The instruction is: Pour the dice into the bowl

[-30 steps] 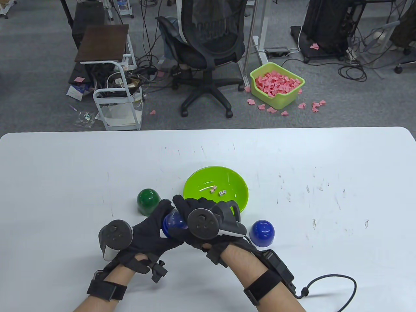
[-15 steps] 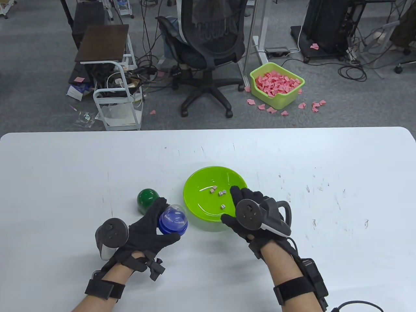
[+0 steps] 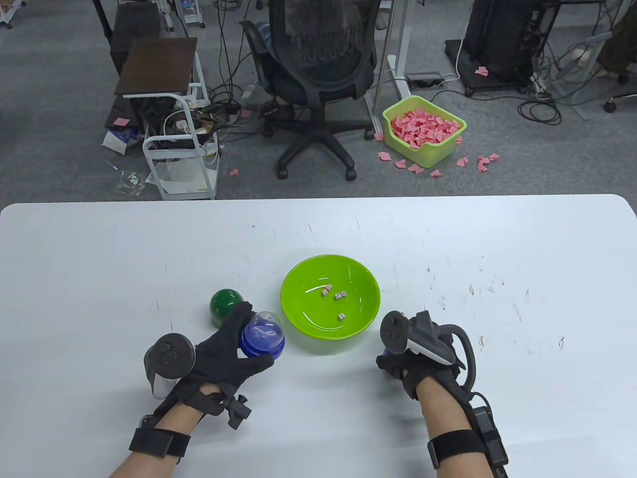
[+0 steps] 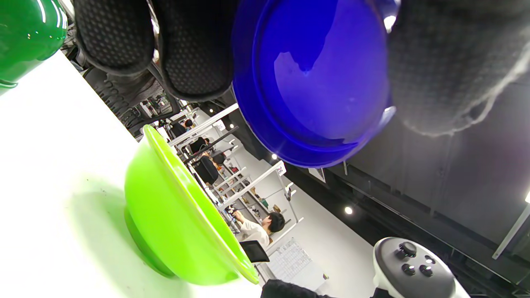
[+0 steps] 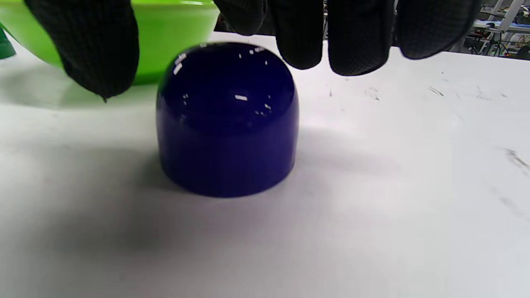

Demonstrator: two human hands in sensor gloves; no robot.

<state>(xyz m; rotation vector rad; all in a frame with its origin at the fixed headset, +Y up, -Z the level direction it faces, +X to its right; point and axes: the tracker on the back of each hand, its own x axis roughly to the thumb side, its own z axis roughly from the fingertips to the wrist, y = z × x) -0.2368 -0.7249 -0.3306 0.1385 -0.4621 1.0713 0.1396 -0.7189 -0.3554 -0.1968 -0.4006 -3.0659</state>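
The green bowl (image 3: 303, 318) sits mid-table with three white dice (image 3: 340, 296) in it; its side shows in the left wrist view (image 4: 182, 215). My left hand (image 3: 251, 343) grips a capsule (image 3: 266, 331) with a blue base and a clear dome, just left of the bowl; its blue underside fills the left wrist view (image 4: 310, 78). My right hand (image 3: 398, 363) hovers to the right of the bowl. Its fingers (image 5: 356, 37) hang spread above a blue dome cup (image 5: 227, 120) that stands mouth down on the table, without touching it.
A dark green dome cup (image 3: 225, 304) stands mouth down just beyond my left hand, and shows in the left wrist view (image 4: 25, 37). The white table (image 3: 497, 279) runs wide to the right and far side. A chair and a bin stand on the floor beyond.
My right hand left the capsule in my left hand, passed over the bowl's near rim and came down over the blue dome cup. A third die now shows in the bowl. The left hand barely moved.
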